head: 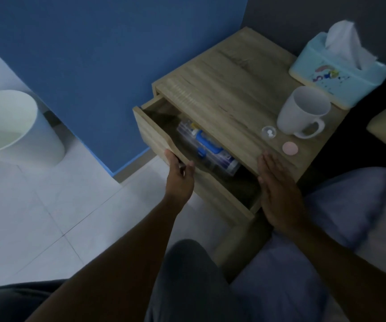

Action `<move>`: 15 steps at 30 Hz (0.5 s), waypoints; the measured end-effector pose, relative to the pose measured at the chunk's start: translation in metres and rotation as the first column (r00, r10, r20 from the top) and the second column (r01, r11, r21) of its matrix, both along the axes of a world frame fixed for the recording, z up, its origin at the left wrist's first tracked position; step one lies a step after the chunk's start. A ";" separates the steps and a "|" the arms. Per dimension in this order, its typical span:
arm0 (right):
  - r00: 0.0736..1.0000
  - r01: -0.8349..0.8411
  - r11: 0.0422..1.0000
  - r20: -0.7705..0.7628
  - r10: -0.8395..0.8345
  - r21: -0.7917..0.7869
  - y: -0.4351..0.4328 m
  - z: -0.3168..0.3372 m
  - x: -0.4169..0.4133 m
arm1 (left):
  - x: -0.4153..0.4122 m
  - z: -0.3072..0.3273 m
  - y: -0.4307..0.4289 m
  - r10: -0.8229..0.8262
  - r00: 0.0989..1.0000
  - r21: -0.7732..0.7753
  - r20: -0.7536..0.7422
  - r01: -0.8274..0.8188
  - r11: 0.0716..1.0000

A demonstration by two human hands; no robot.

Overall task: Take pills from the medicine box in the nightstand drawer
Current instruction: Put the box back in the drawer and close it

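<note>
Left hand [180,173] hooked over the curved cut-out in the drawer front [161,145], thumb outside, fingers curled inside the lip: a closed grip on the panel, suited to drawing it outward. Drawer [240,189] standing part-way open, enough to expose its contents but with the back still under the top. Right hand [277,189] flat and open, palm down, fingers extended, laid against the near corner of the nightstand [222,89] beside the drawer's right side; holding nothing, judged to be steadying the cabinet against the pull.

Medicine box [207,145] lying inside the drawer, towards the left and rear, partly under the overhanging top. Clear, ribbed plastic case with a blue handle and latch on its upper face; packets visible through the wall, not legible. Lid apparently shut; latch state too dim to confirm. Not touched by either hand.

Nightstand in pale wood-grain laminate, matt, square-edged. On top, well clear of the drawer opening: white glazed mug [303,112], small clear round cap [268,132] holding something white, flat pink disc [290,148] just beside it, light-blue plastic tissue box [336,75] with tissue protruding. White smooth bin [13,126] on tiled floor to the left.

Assessment: access stage only; box not yet lifted, no pills taken
</note>
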State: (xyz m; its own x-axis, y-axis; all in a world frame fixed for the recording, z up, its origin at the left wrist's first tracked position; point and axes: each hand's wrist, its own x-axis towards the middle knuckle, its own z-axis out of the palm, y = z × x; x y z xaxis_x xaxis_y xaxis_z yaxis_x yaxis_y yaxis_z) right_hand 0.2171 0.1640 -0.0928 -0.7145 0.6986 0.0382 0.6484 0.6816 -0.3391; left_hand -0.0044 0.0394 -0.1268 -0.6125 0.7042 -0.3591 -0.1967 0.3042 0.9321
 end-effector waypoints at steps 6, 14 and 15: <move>0.999 0.011 1.000 -0.051 -0.011 0.004 -0.001 0.000 -0.002 | 0.005 -0.003 0.035 0.019 0.999 -0.004 -0.026 -0.019 1.000; 0.999 0.005 0.999 -0.053 -0.003 0.039 -0.002 -0.001 -0.002 | 0.012 -0.006 0.071 0.064 0.998 0.018 -0.012 -0.064 0.998; 0.999 0.004 0.999 -0.054 -0.002 0.045 -0.002 -0.001 -0.002 | 0.013 -0.007 0.074 0.066 0.998 0.013 -0.005 -0.066 0.998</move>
State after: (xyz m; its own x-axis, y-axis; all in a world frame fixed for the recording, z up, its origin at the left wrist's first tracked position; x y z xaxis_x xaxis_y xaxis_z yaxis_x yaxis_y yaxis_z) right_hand 0.2153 0.1618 -0.0937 -0.7084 0.6975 0.1081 0.6322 0.6952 -0.3420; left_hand 0.0082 0.1131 -0.1337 -0.6596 0.6668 -0.3470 -0.2108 0.2790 0.9369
